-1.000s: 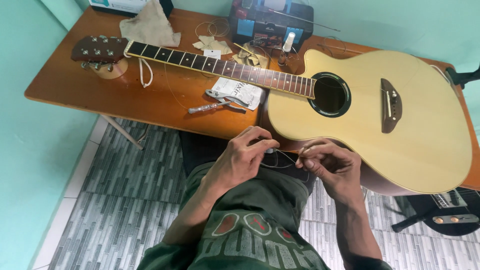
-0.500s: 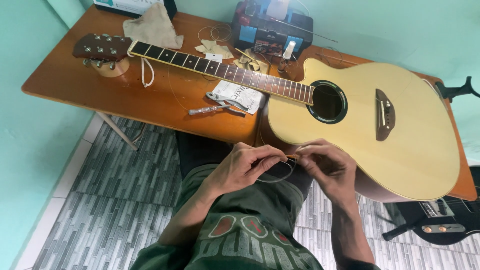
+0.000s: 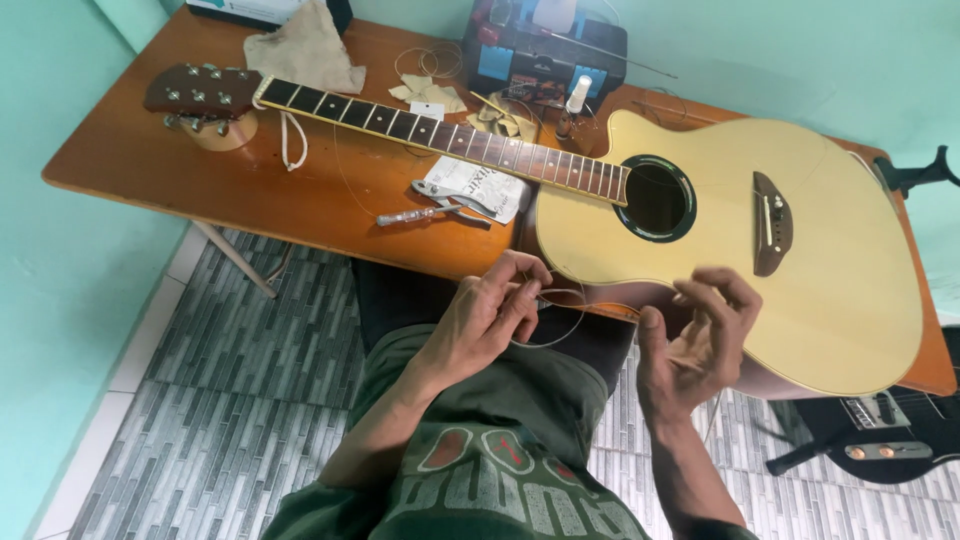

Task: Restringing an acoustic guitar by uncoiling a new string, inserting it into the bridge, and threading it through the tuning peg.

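Wooden worktop (image 3: 150, 170) runs across the upper frame, teal walls behind, grey patterned tile floor (image 3: 230, 380) below. Acoustic guitar (image 3: 800, 260) lies face up on it, pale body to the right and overhanging the near edge, neck running left to the headstock (image 3: 200, 95), which sits on a small round support. Dark toolbox (image 3: 545, 50) at the far edge, beige cloth (image 3: 305, 55) near the headstock, scraps of paper and coiled wire beside the neck. A printed paper packet (image 3: 470, 185) and a metal hand tool (image 3: 425, 213) lie just below the neck, touching each other. Black electric guitar (image 3: 890, 430) on the floor at lower right. Left hand (image 3: 485, 320) is raised in front of the worktop edge, forearm angled up from the lap, fingers curled inward, grip closed in a pinch on a thin guitar string (image 3: 560, 325). String loops down and right from that pinch, just under the guitar's lower bout, toward the right hand (image 3: 695, 345). Right hand is held palm-in, wrist bent, fingers spread and half curled, thumb up; string end appears to reach it, but cannot tell whether its grip is closed on it.
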